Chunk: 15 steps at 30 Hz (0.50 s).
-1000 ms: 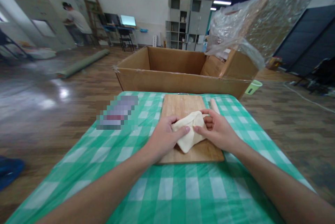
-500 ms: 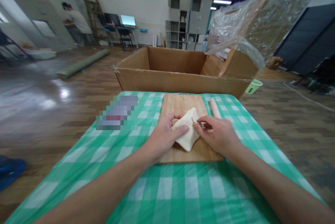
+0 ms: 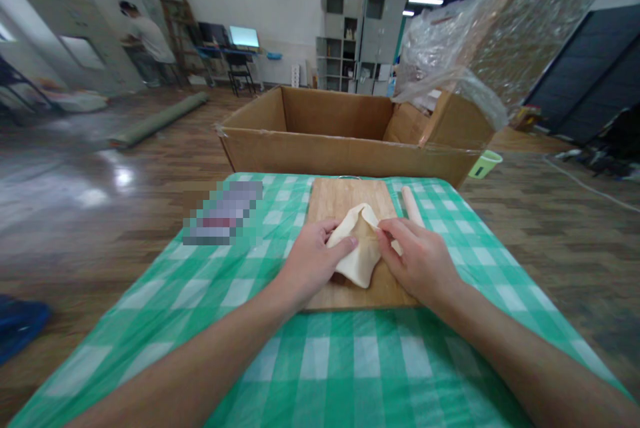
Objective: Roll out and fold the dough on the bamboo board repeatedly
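Observation:
A pale sheet of dough (image 3: 361, 249) lies folded on a wooden cutting board (image 3: 345, 198) on the green checked tablecloth (image 3: 320, 355). My left hand (image 3: 313, 263) presses on the dough's left side, thumb on top and fingers curled round its edge. My right hand (image 3: 420, 261) pinches the dough's right flap and folds it inward over the middle. A wooden rolling pin (image 3: 411, 205) lies just right of the board, behind my right hand.
A large open cardboard box (image 3: 345, 141) stands beyond the table's far edge, with a plastic-wrapped bundle (image 3: 480, 48) above its right side. A blurred patch (image 3: 223, 213) sits at the table's left. A person (image 3: 143, 41) stands far back left by desks.
My right hand has drawn the dough's right flap leftward over the middle, so the dough looks narrower and more bunched. My left hand stayed on the left edge.

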{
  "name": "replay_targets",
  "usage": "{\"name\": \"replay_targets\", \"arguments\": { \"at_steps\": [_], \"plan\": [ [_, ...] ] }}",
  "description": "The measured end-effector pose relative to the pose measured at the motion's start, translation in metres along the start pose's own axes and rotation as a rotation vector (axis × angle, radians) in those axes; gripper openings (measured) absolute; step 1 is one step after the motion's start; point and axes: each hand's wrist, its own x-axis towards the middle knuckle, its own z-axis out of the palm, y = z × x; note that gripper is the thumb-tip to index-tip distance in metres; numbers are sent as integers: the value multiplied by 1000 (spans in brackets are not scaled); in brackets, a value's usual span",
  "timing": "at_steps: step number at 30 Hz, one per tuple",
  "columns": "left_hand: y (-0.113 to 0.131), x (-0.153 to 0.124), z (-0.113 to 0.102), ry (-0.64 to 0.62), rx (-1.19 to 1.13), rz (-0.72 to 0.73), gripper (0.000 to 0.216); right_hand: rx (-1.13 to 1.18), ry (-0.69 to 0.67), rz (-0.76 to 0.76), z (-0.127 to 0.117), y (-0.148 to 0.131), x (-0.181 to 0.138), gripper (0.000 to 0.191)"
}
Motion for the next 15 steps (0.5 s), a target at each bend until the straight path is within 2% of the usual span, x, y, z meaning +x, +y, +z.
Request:
{"name": "replay_targets", "arguments": {
  "at_steps": [3,6,15],
  "plan": [
    [-1,0,1,26,-61,-12,34,106,43,-35,0,-5,1,19],
    [-1,0,2,-2,-107,-15,34,150,52,-43,2,-8,1,18],
    [0,0,4,-44,-156,-2,28,161,-30,-47,4,-15,-2,19]
  ]
}}
